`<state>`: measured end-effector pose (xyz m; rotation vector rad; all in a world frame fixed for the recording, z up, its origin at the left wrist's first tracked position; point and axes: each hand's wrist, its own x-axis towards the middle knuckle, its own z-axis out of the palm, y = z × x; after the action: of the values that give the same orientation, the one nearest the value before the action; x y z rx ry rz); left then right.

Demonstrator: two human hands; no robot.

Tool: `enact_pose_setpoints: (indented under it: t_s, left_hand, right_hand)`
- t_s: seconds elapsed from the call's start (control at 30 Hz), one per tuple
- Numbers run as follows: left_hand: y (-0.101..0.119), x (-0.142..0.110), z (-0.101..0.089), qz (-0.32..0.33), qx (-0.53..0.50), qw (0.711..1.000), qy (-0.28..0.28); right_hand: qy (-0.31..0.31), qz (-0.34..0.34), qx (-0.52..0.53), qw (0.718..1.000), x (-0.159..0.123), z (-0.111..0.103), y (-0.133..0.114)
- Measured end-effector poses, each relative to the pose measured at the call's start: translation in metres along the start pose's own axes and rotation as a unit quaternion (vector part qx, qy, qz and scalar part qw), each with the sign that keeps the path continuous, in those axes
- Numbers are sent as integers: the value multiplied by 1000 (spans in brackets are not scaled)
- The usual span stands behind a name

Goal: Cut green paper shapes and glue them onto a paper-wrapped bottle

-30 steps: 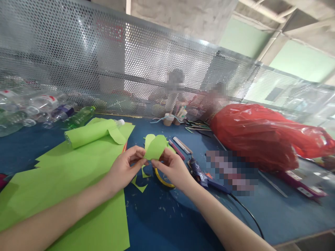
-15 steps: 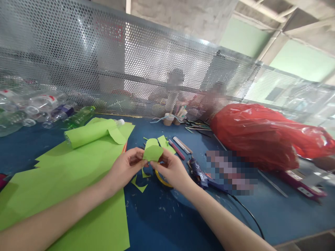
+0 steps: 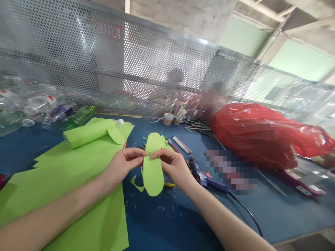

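Between my two hands is a long green paper cutout [image 3: 153, 177] with rounded ends, spread out lengthwise and creased across its middle. My left hand [image 3: 127, 163] pinches its left edge at the crease, and my right hand [image 3: 174, 164] pinches the right edge at the same height. Green paper scraps [image 3: 137, 184] lie on the blue table just below my left hand. Part of a yellow ring-shaped thing [image 3: 169, 184] shows under my right hand; the rest is hidden. A blue glue gun [image 3: 199, 172] with a black cord rests right of my right hand.
Large green paper sheets [image 3: 86, 198] cover the left, with a green-wrapped bottle [image 3: 90, 133] on top. Several plastic bottles [image 3: 42, 103] lie behind. Two cups of sticks [image 3: 169, 119] stand near the perforated metal screen [image 3: 104, 62]. A red plastic bag [image 3: 256, 134] fills the back right.
The green cutout was folded over; now it is opened out flat, one end pointing toward me. My fingers have shifted from its lower edge to the crease.
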<state>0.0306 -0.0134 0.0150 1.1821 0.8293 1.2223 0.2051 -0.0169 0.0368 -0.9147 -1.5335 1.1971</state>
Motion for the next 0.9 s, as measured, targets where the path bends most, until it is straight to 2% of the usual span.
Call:
enact_pose_setpoints:
  t_s: [0.27,0.37,0.5,0.6,0.77,0.9]
  left_hand:
    - [-5,2,-1,-39,-68,997,-13]
    - [-6,2,-2,-26,-48,999,-4]
    - [-6,1,-7,13,2,1000,1]
    - [-8,1,-11,40,25,999,-5]
    - [-8,5,-11,38,63,997,4]
    - [-1,6,-5,23,72,997,-5]
  right_hand:
    - [4,-41,-31,999,3,0,9]
    - [1,-57,-98,993,0,0,11]
    - [-24,-93,-221,971,-6,2,9]
    - [-28,-102,-257,960,-8,4,7]
    - [-9,-91,-261,961,-7,3,5]
    - [14,-66,-179,982,-2,1,7]
